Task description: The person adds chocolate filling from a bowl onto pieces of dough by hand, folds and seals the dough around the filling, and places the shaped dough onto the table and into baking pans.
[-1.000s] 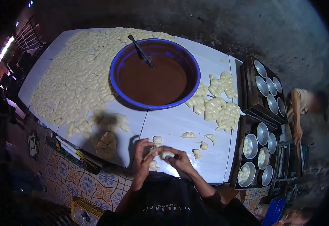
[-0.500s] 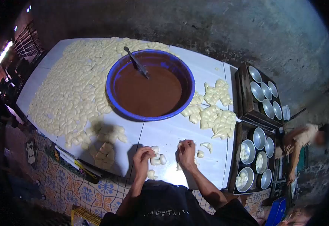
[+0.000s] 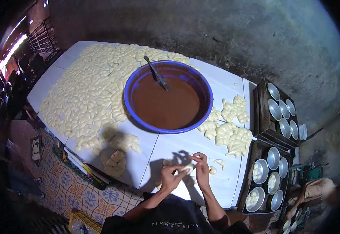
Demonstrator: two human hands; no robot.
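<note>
A small piece of pale dough [image 3: 187,168] is pinched between my two hands above the near part of the table. My left hand [image 3: 171,180] has its fingers closed on the left end. From the right side, my right hand [image 3: 202,170] grips the other end, its forefinger arched over it. Beneath my hands lie a few more dough pieces, partly hidden. Just right of my right hand are a small dough ball [image 3: 213,170] and a curved dough scrap [image 3: 219,163].
Ahead stands a blue basin [image 3: 166,130] of brown liquid with a dark utensil [image 3: 154,72] in it. Shaped dough pieces [image 3: 80,93] cover the table's left; dough clumps [image 3: 234,136] lie right. Wooden crates [image 3: 251,171] hold round metal tins [image 3: 273,158]. Another person [image 3: 316,191] is at far right.
My hands have come together, now both on one dough piece; before, they were apart, with the left beside several white dough balls. The view has shifted slightly, and the other person has bent lower.
</note>
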